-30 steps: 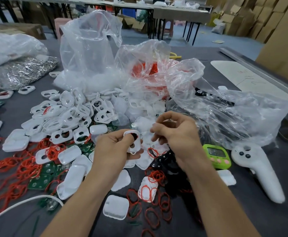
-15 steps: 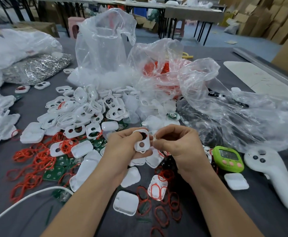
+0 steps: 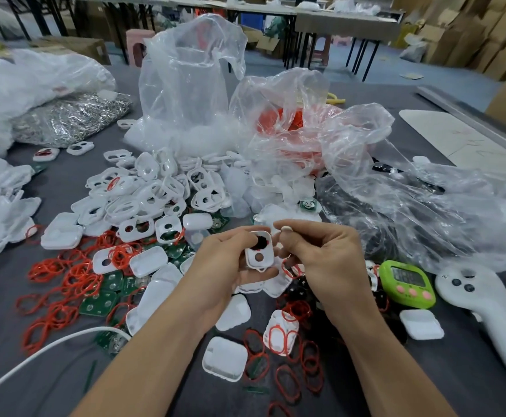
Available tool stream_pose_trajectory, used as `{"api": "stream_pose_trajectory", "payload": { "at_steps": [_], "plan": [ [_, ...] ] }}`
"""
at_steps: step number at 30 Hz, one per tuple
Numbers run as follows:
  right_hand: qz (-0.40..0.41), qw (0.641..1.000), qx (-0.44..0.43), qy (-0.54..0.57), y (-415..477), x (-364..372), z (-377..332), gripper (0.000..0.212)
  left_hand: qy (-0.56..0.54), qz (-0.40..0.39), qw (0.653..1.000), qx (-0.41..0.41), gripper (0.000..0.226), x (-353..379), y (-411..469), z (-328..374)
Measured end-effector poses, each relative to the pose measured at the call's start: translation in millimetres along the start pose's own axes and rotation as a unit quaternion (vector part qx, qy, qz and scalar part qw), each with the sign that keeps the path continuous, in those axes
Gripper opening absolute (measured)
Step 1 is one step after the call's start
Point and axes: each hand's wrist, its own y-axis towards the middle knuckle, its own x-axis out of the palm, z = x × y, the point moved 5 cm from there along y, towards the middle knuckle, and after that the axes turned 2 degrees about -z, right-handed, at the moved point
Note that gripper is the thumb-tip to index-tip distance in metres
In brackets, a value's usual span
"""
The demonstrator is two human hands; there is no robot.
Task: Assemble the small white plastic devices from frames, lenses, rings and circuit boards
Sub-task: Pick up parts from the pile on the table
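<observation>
Two hands and one white frame [image 3: 259,252] at centre; one green timer [image 3: 406,282] and one controller [image 3: 480,311] at lower right.
My left hand [image 3: 224,266] pinches the white frame; my right hand [image 3: 321,257], fingers curled on what I cannot tell, has closed in beside it since a second ago.

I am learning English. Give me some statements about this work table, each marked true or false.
1. The left hand holds a small white plastic frame with two round holes. True.
2. The green digital timer lies left of both hands. False: it lies right of the right hand.
3. Many thin red rubber rings lie scattered on the grey table. True.
4. The right hand lies flat on the table. False: it is raised beside the frame, fingers curled, seemingly pinching a small pale part.
</observation>
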Motion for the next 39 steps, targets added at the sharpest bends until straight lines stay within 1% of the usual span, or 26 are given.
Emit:
{"api": "stream_pose_trajectory", "payload": {
  "at_steps": [4, 6, 9, 12, 16, 23, 26, 28, 35, 37, 39],
  "plan": [
    [-0.02, 1.0, 0.002, -0.018, 0.6, 1.4, 1.1, 0.028, -0.026, -0.001, 1.0, -0.008, 0.032, -1.2, 0.2, 0.6],
    [-0.021, 0.999, 0.0, -0.041, 0.9, 0.4, -0.1, 0.025, -0.049, -0.01, 0.998, -0.025, 0.03, -0.7, 0.3, 0.3],
    [-0.008, 0.998, 0.001, -0.064, -0.5, -3.8, -2.3, 0.019, -0.073, -0.043, 0.995, -0.046, 0.026, 1.6, 0.2, 0.1],
    [-0.003, 0.997, 0.014, -0.076, -0.8, -7.4, -0.6, 0.018, -0.084, -0.08, 0.992, -0.055, 0.036, 2.7, -0.8, 0.0],
    [-0.014, 0.992, 0.025, -0.12, -0.7, -4.8, 2.2, 0.016, -0.085, -0.11, 0.988, -0.066, 0.031, 2.8, -1.2, -0.8],
    [-0.042, 0.977, -0.005, -0.209, -3.5, -2.9, -1.9, 0.018, -0.103, -0.134, 0.983, -0.067, 0.03, 4.9, -3.4, 1.5],
    [-0.046, 0.974, -0.007, -0.22, -4.3, -2.0, -4.1, 0.017, -0.105, -0.134, 0.983, -0.066, 0.036, 6.8, -4.2, 2.2],
    [-0.041, 0.976, -0.002, -0.214, -3.8, -2.1, -4.8, 0.017, -0.106, -0.133, 0.983, -0.068, 0.039, 7.4, -4.7, 1.6],
    [-0.029, 0.981, -0.013, -0.189, -6.6, -1.7, -8.3, 0.019, -0.104, -0.141, 0.982, -0.067, 0.036, 9.4, -6.1, 0.7],
    [-0.009, 0.982, -0.016, -0.187, -6.6, -1.9, -6.7, 0.021, -0.107, -0.144, 0.982, -0.063, 0.036, 9.9, -6.0, 1.5],
    [0.028, 0.974, -0.024, -0.222, -5.3, -4.3, -4.0, 0.03, -0.115, -0.147, 0.981, -0.058, 0.033, 10.1, -6.4, 3.0]
  ]
}}
